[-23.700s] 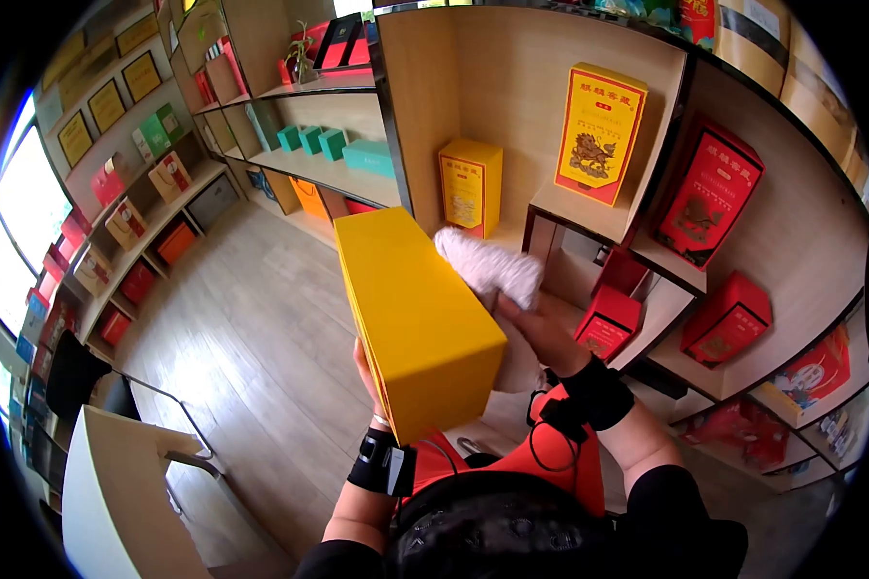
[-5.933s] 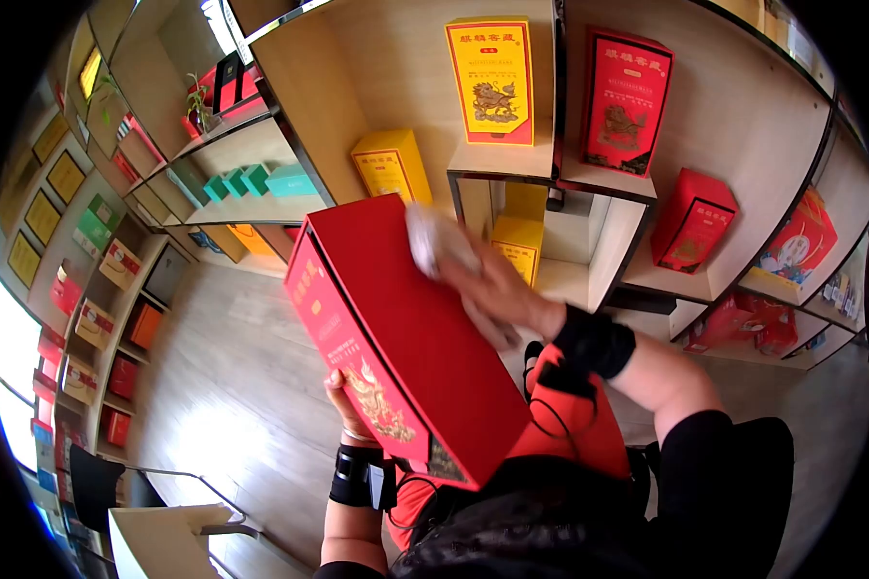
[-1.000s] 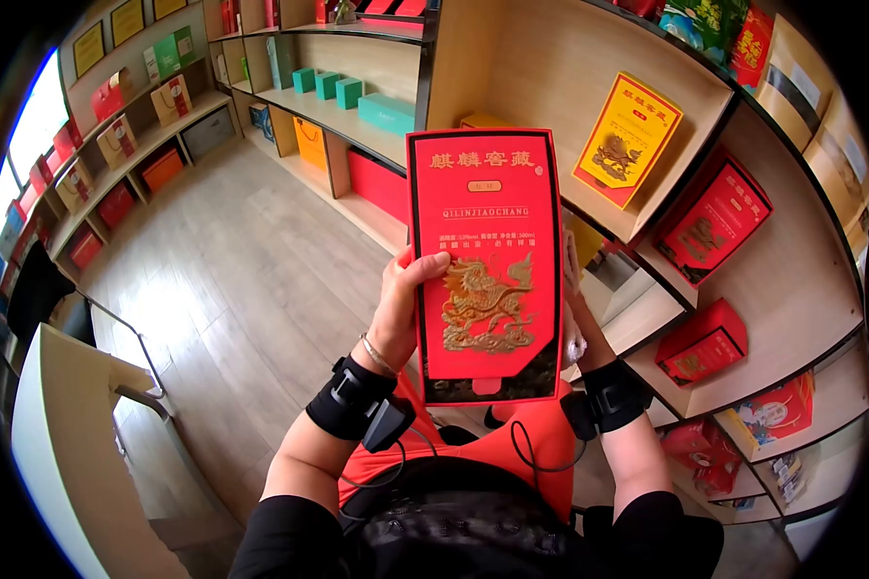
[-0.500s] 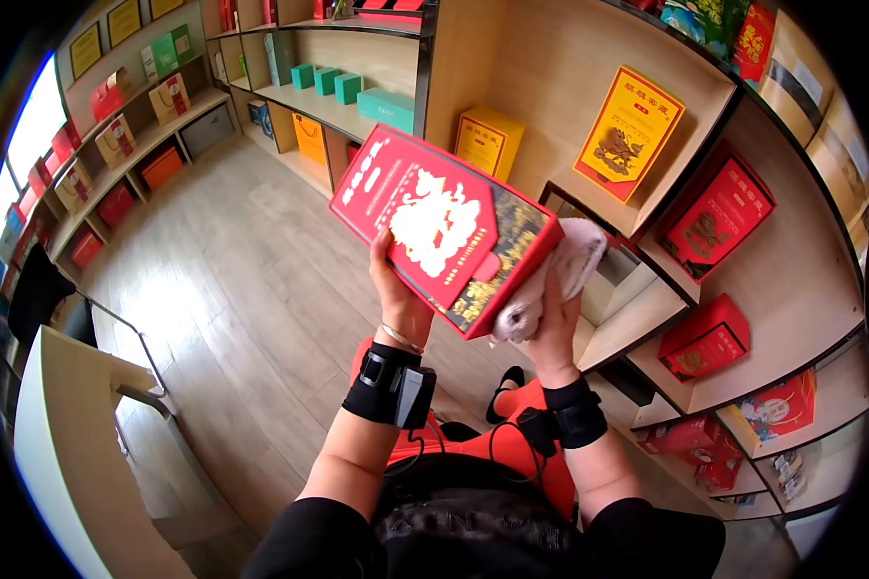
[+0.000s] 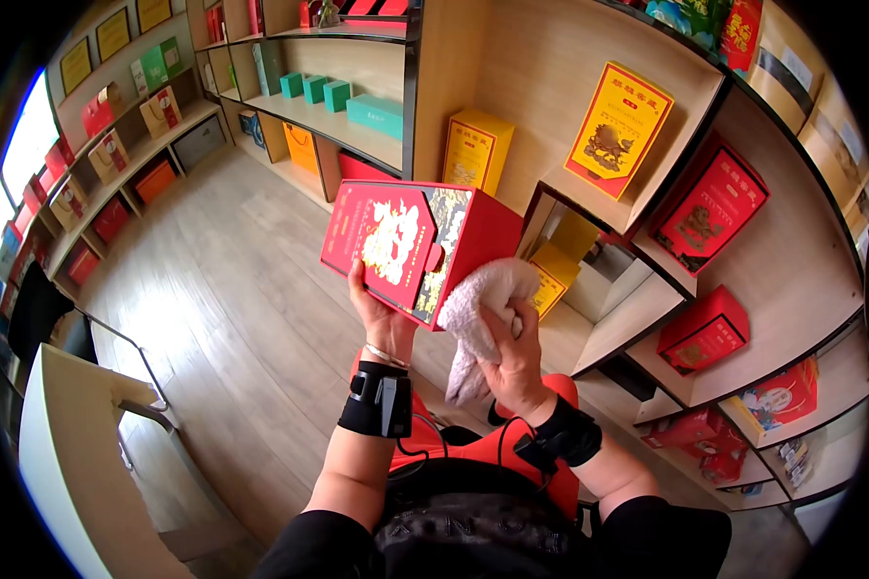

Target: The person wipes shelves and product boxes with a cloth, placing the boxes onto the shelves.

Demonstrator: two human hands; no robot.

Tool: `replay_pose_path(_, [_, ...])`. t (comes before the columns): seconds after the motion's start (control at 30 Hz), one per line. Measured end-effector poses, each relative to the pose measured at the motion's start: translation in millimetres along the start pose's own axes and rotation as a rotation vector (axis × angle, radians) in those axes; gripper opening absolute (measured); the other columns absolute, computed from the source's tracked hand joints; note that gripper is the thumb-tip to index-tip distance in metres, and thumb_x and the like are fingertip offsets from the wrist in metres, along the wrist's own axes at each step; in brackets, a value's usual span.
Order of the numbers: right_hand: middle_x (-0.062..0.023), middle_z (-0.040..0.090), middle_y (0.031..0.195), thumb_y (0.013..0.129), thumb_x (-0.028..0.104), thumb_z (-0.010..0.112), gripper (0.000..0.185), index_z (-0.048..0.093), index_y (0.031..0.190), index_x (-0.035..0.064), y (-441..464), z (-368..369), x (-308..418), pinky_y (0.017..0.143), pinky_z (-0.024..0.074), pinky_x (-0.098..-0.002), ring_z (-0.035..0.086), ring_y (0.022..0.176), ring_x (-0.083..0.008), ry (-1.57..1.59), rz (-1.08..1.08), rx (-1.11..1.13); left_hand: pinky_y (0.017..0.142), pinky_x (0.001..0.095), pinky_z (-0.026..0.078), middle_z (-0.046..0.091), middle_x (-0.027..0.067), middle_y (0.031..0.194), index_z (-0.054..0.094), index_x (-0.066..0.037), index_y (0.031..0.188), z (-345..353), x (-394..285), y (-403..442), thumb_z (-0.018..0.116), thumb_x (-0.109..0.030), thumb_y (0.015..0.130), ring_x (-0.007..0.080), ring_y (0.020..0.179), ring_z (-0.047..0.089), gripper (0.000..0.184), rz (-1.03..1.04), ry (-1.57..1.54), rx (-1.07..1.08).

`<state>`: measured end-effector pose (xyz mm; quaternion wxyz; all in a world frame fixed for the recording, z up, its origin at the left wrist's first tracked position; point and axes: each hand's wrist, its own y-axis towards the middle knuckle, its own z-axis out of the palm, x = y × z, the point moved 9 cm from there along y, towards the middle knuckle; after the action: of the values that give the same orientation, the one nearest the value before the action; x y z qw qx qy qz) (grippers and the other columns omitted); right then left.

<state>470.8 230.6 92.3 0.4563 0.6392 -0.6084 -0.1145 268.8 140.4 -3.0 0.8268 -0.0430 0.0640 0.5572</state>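
A red gift box (image 5: 492, 227) with a shiny gold figure and a patterned band is held up in front of me, tilted. My left hand (image 5: 381, 314) grips it from below, thumb on the printed front and the other fingers hidden beneath. In my right hand (image 5: 514, 359) a pale, fluffy cloth (image 5: 473, 304) is bunched up, its loose end hanging down. The cloth lies against the lower right end of the box. Both wrists wear black straps with small devices and cables.
Wooden shelving (image 5: 550, 135) curves round the right, holding a yellow box (image 5: 618, 130), another yellow box (image 5: 477, 152) and a red box (image 5: 713, 210). Teal boxes (image 5: 375, 116) stand on the back shelf. A pale desk (image 5: 58, 454) and a black chair (image 5: 41, 311) are at left.
The red box has turned, showing more of its right end, and moved slightly left. My right hand has shifted left and down with the cloth, which now hangs more loosely.
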Motion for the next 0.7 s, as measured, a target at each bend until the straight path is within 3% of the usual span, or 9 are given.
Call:
replay_pose_path(0.07, [-0.0213,0.044,0.122,0.071,0.001,0.071,0.06,0.059,0.128,0.0142,14.4,-6.0,-9.1,0.093,0.0445,-0.0439,0.049,0.113,-0.0406,-0.002,-0.003,-0.035,0.104,0.0511,0.043,0.055,0.0186,0.132,0.045,0.001,0.135,7.8,1.8,-9.2,0.054,-0.043,0.09,0.0342,0.118,0.056,0.063,-0.002,-0.008,-0.008])
replay_pose_path(0.1, [-0.0219,0.043,0.125,0.074,0.0,0.07,0.059,0.056,0.13,0.0131,25.9,-13.2,-8.1,0.095,0.0435,-0.0436,0.048,0.113,-0.0426,0.0,-0.002,-0.066,0.103,0.0491,0.044,0.055,0.0192,0.132,0.044,0.001,0.135,10.0,-1.8,-9.8,0.053,-0.043,0.091,0.034,0.117,0.057,0.063,0.036,0.031,0.013])
replay_pose_path(0.17, [-0.0185,0.046,0.127,0.085,0.004,0.064,0.05,0.052,0.133,0.0088,38.5,-21.5,-24.3,0.097,0.0429,-0.0396,0.05,0.115,-0.0356,0.077,0.059,-0.208,0.102,0.0463,0.046,0.055,0.0193,0.133,0.044,0.001,0.136,-6.6,-4.2,-3.4,0.053,-0.044,0.091,0.0335,0.117,0.057,0.064,0.019,0.058,0.032])
replay_pose_path(0.27, [-0.0123,0.051,0.128,0.095,0.015,0.058,0.044,0.047,0.136,0.0037,49.6,-13.0,-61.6,0.098,0.0416,-0.0341,0.051,0.117,-0.0248,0.663,0.307,-0.186,0.1,0.0426,0.047,0.057,0.014,0.13,0.048,-0.004,0.134,-4.0,2.1,-16.2,0.053,-0.049,0.091,0.0293,0.114,0.058,0.062,-0.078,0.066,0.025])
replay_pose_path(0.3, [-0.0104,0.051,0.128,0.097,0.019,0.056,0.045,0.046,0.137,0.0029,54.2,-14.3,-57.3,0.099,0.0412,-0.0325,0.051,0.117,-0.0217,0.778,0.257,-0.166,0.1,0.042,0.047,0.056,0.0129,0.131,0.048,-0.005,0.134,-6.8,5.4,-21.6,0.053,-0.051,0.091,0.0282,0.115,0.057,0.063,-0.136,0.062,-0.001])
replay_pose_path(0.37, [-0.0081,0.052,0.13,0.098,0.023,0.055,0.048,0.043,0.139,0.002,64.0,-18.4,-47.0,0.1,0.04,-0.0301,0.049,0.118,-0.0173,0.958,0.199,-0.125,0.1,0.0416,0.046,0.056,0.0123,0.131,0.048,-0.006,0.135,-12.9,13.6,-35.0,0.052,-0.051,0.091,0.0278,0.115,0.057,0.063,-0.23,0.092,-0.035])
replay_pose_path(0.5, [-0.0076,0.05,0.134,0.1,0.023,0.052,0.052,0.037,0.144,0.0013,82.1,13.6,-63.7,0.104,0.0367,-0.0274,0.046,0.123,-0.014,1.207,0.476,-0.009,0.1,0.0409,0.045,0.055,0.0109,0.132,0.047,-0.007,0.135,-22.8,22.4,-73.0,0.051,-0.053,0.091,0.0271,0.116,0.055,0.064,-0.332,0.236,-0.055])
replay_pose_path(0.6, [-0.0107,0.053,0.134,0.099,0.02,0.051,0.051,0.036,0.143,0.0003,85.9,44.5,-87.1,0.103,0.0379,-0.0304,0.048,0.123,-0.0169,1.244,0.403,-0.042,0.101,0.0403,0.044,0.054,0.0099,0.132,0.047,-0.009,0.136,-22.7,24.1,-89.1,0.05,-0.054,0.091,0.0265,0.117,0.054,0.064,-0.357,0.345,-0.048])
replay_pose_path(0.7, [-0.0141,0.056,0.131,0.095,0.019,0.054,0.052,0.039,0.141,0.0009,71.4,54.0,-106.5,0.101,0.0404,-0.0329,0.052,0.119,-0.0194,0.863,0.509,0.112,0.101,0.0397,0.044,0.053,0.0089,0.133,0.047,-0.01,0.137,-14.1,22.5,-92.2,0.049,-0.055,0.091,0.026,0.117,0.053,0.065,-0.323,0.447,-0.019])
